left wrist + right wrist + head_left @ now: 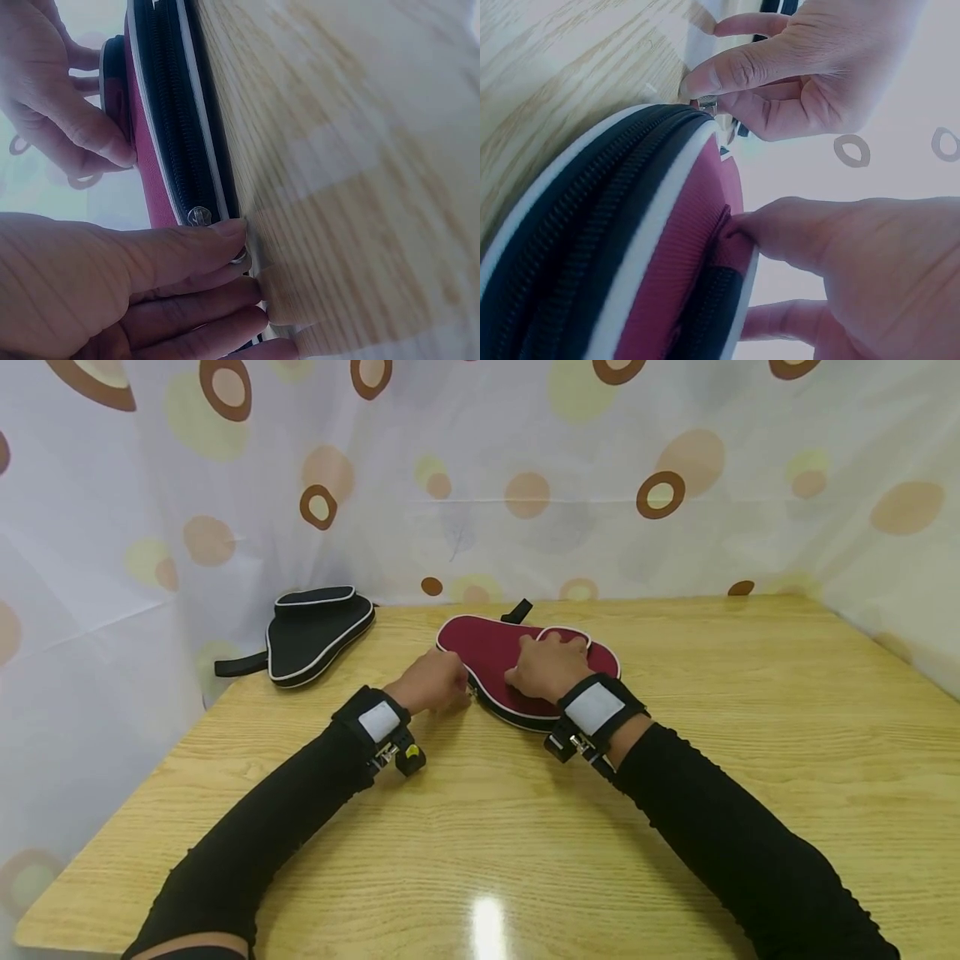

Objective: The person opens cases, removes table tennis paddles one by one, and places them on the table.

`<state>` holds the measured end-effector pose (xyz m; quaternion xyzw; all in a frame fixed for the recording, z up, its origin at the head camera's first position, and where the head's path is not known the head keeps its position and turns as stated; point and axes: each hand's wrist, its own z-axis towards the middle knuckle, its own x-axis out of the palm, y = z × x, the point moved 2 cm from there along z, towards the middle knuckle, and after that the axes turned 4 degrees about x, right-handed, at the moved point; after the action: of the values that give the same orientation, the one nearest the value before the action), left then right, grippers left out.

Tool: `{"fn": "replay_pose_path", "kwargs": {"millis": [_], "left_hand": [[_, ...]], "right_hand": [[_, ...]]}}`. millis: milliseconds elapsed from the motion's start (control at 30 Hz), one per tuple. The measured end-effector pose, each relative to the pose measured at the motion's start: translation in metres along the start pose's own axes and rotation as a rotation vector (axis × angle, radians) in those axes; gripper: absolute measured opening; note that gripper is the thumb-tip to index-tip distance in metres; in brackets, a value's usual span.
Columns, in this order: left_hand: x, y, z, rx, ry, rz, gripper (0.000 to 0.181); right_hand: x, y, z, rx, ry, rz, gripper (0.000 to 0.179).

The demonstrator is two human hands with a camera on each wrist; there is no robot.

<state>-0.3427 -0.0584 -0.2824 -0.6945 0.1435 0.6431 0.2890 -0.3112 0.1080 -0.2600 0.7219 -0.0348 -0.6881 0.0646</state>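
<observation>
A red paddle-shaped racket case [483, 647] with white piping lies on the wooden table, its rounded end toward the right. My left hand [437, 681] is at its near left side. In the left wrist view, that thumb and fingers pinch the metal zipper pull [199, 216] on the black side zipper [176, 112]. My right hand [553, 667] presses on top of the case with fingers spread, over the small front pocket [735, 251]. The right thumb [780, 232] pushes into the red fabric at the pocket's edge.
A black racket case [311, 643] with white piping lies at the table's back left, its strap [240, 666] pointing left. Another black strap [517, 612] sticks out behind the red case. A patterned curtain [480, 468] hangs along the back edge of the wooden table [750, 710].
</observation>
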Motion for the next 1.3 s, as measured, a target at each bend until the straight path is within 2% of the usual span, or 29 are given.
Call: {"fn": "replay_pose_path", "kwargs": {"millis": [367, 667, 800, 1033, 1300], "left_hand": [[-0.002, -0.002, -0.002, -0.001, -0.019, -0.002, 0.014], [-0.001, -0.003, -0.001, 0.012, -0.045, 0.016, 0.021], [0.0, -0.003, 0.0, -0.008, -0.045, 0.016, 0.022], [0.0, -0.001, 0.0, -0.028, -0.031, 0.008, 0.021], [0.0, -0.001, -0.002, -0.013, -0.043, -0.006, 0.022]], "right_hand": [[-0.001, -0.002, 0.0, -0.046, 0.0, -0.028, 0.058], [-0.002, -0.012, 0.0, -0.119, 0.017, -0.018, 0.055], [-0.004, -0.017, -0.001, -0.159, 0.034, 0.012, 0.049], [-0.008, -0.026, -0.003, -0.226, 0.048, 0.044, 0.024], [-0.009, -0.034, 0.0, -0.27, 0.061, 0.048, 0.023]]}}
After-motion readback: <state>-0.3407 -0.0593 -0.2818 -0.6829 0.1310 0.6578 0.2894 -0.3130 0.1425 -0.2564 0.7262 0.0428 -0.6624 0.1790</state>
